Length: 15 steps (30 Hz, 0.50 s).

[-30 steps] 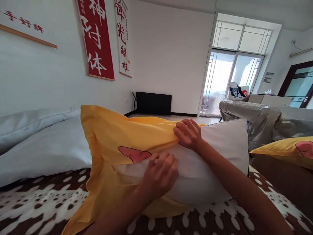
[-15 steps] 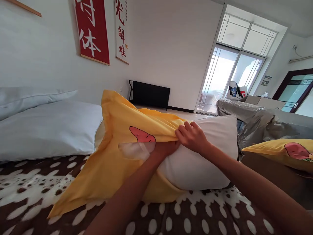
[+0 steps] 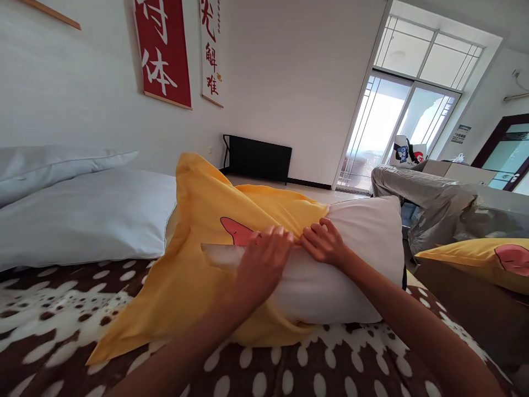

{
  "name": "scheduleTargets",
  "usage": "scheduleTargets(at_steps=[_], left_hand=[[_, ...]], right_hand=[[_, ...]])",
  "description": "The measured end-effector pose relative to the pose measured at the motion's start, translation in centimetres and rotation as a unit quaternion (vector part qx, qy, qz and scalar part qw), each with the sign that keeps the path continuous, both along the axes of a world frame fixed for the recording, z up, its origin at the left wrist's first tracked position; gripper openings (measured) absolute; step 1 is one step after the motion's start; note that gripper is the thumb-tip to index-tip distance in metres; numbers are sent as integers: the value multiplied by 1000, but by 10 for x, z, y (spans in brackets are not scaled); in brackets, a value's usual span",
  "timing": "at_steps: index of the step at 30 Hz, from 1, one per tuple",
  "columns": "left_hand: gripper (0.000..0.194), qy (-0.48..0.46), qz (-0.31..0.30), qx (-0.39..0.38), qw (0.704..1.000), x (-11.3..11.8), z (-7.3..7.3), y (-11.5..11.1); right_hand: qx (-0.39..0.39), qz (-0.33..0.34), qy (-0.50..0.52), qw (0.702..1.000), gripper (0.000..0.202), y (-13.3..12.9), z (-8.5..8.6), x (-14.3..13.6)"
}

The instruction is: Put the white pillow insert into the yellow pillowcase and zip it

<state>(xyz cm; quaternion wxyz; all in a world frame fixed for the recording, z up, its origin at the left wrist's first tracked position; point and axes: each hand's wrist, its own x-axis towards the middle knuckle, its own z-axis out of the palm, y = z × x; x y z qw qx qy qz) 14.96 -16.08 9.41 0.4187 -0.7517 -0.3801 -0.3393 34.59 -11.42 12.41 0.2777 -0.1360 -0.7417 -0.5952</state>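
Observation:
A white pillow (image 3: 351,281) lies partly inside a yellow pillowcase (image 3: 185,275) with a pink printed shape. The pillow's right half is uncovered, and a bit of white also shows through the case's opening on the left. My right hand (image 3: 322,242) is closed on the edge of the pillowcase over the pillow's middle. Just left of it, my left hand (image 3: 266,262) has its fingers curled over the same yellow edge, slightly blurred.
Two pale pillows (image 3: 95,220) lie at the left on a brown spotted blanket (image 3: 301,369). Another yellow pillow (image 3: 475,259) is at the right, near a plastic-covered sofa (image 3: 430,193). A black panel (image 3: 260,159) stands by the far wall.
My left hand has come out from under the yellow cloth and now rests on top of its edge. My right hand keeps its hold. The view has shifted slightly.

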Motion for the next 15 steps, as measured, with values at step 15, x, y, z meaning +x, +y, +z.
scheduleTargets(at_steps=[15], left_hand=[[23,10,-189,39,981,-19,5,-12]], right_hand=[[-403,-375,314,774,30,26,60,4]])
